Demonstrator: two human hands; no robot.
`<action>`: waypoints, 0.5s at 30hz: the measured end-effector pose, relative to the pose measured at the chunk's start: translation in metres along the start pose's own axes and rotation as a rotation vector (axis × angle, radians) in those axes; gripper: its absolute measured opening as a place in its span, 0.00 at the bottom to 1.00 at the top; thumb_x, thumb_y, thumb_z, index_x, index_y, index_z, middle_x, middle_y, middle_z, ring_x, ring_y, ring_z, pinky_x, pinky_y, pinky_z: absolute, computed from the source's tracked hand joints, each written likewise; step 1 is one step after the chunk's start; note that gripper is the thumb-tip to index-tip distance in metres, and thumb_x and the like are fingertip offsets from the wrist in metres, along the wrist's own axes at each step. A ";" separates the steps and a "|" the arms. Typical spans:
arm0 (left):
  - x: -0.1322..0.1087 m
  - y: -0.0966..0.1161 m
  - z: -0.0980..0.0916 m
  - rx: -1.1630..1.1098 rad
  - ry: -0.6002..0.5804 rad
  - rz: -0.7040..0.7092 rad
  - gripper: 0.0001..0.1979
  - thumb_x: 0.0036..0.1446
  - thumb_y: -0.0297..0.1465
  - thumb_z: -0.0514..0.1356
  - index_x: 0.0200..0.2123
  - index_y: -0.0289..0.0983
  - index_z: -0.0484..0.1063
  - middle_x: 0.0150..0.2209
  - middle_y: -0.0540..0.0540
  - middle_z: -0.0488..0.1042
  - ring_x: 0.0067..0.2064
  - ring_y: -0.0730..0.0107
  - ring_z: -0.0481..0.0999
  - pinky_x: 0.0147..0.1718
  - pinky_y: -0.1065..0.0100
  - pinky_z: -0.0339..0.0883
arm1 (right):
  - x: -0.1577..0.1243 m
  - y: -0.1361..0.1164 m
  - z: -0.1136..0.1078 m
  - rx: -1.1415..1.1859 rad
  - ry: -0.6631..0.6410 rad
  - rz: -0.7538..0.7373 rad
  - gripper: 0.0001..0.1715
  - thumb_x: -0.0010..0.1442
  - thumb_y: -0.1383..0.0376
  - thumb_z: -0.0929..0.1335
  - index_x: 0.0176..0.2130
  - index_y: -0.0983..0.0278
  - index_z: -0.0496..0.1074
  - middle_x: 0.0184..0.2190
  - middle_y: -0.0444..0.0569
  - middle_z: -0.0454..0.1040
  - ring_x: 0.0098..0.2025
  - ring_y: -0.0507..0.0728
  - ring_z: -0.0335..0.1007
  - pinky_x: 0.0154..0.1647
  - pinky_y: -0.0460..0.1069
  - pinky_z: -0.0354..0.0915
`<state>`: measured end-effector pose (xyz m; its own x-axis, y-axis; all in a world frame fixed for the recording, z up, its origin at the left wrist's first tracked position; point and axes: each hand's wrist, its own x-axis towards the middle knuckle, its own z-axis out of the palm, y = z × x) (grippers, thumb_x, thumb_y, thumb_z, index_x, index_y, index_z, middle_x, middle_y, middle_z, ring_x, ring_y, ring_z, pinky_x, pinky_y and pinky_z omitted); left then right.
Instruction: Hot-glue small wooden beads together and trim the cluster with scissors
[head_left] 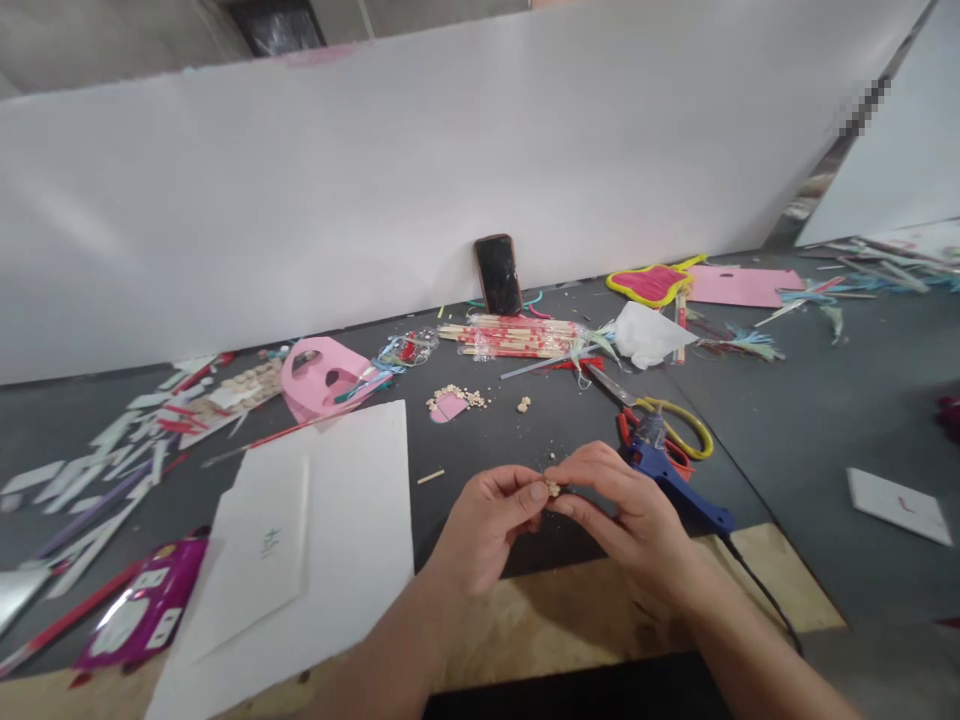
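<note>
A left hand [487, 525] and a right hand [637, 515] meet fingertip to fingertip above a dark desk [480, 440], thumbs and forefingers of both pinching a small cluster of tan pieces [553, 489]. The cluster sits left of a blue glue gun [675, 480], which lies just beside the right hand; whether the two touch cannot be told.

The step in hand appears to be pressing or adjusting the tiny pieces; whether glue is on them is too small to tell. The next move, by the look of it, calls for a light, steady pinch and care around the gun's nozzle, in case it is hot.

Behind the glue gun lie yellow-handled scissors [694, 425]. To the gun's left and farther back rests a second tan cluster [523, 405], and beyond it loose tan pieces [476, 398] around a pink card [448, 406]. A short stick [431, 477] lies well left of the gun, short of a white sheet [360, 480]. Farthest back, left of the gun, a phone [498, 275] leans upright behind wrapped sticks [517, 337].
</note>
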<state>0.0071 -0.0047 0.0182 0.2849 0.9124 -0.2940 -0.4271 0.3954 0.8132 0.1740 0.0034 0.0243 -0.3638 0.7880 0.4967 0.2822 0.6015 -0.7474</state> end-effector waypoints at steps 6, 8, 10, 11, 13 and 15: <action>0.000 -0.007 -0.004 -0.059 -0.037 -0.039 0.12 0.47 0.37 0.68 0.26 0.33 0.78 0.24 0.48 0.73 0.25 0.77 0.65 0.27 0.72 0.56 | -0.004 0.004 0.002 0.056 0.003 0.047 0.09 0.61 0.68 0.67 0.41 0.57 0.74 0.32 0.47 0.74 0.37 0.56 0.70 0.38 0.51 0.68; -0.001 -0.007 -0.005 -0.051 -0.044 -0.048 0.12 0.48 0.37 0.68 0.27 0.32 0.78 0.24 0.48 0.73 0.25 0.78 0.65 0.27 0.72 0.56 | -0.004 0.005 0.003 0.030 0.017 0.063 0.09 0.61 0.68 0.67 0.41 0.57 0.74 0.33 0.48 0.73 0.38 0.56 0.70 0.38 0.50 0.69; -0.001 -0.006 -0.007 -0.035 -0.033 -0.066 0.10 0.46 0.35 0.69 0.27 0.33 0.78 0.23 0.49 0.72 0.25 0.78 0.64 0.27 0.72 0.56 | -0.005 0.006 0.005 0.005 0.010 0.063 0.09 0.61 0.67 0.67 0.41 0.56 0.74 0.35 0.48 0.72 0.39 0.56 0.70 0.37 0.50 0.70; -0.001 -0.006 -0.007 -0.024 -0.025 -0.074 0.10 0.45 0.34 0.69 0.27 0.33 0.78 0.23 0.50 0.72 0.25 0.78 0.64 0.27 0.73 0.56 | -0.005 0.006 0.005 -0.003 0.003 0.060 0.09 0.61 0.67 0.67 0.42 0.56 0.74 0.36 0.48 0.72 0.39 0.56 0.71 0.37 0.50 0.70; 0.000 -0.006 -0.008 0.002 -0.013 -0.078 0.08 0.45 0.32 0.69 0.27 0.33 0.78 0.22 0.50 0.71 0.25 0.79 0.64 0.27 0.73 0.55 | -0.004 0.007 0.006 -0.013 -0.009 0.047 0.10 0.61 0.67 0.67 0.42 0.56 0.74 0.36 0.48 0.71 0.39 0.55 0.71 0.38 0.49 0.70; 0.001 -0.007 -0.009 0.026 -0.001 -0.083 0.07 0.45 0.31 0.69 0.26 0.33 0.78 0.22 0.51 0.70 0.25 0.79 0.63 0.27 0.73 0.54 | -0.004 0.007 0.006 -0.029 -0.015 0.036 0.10 0.61 0.68 0.67 0.42 0.57 0.74 0.36 0.48 0.71 0.39 0.55 0.70 0.38 0.49 0.70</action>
<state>0.0027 -0.0057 0.0079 0.3193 0.8762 -0.3609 -0.3796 0.4672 0.7985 0.1720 0.0037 0.0139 -0.3662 0.8075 0.4625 0.3208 0.5761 -0.7518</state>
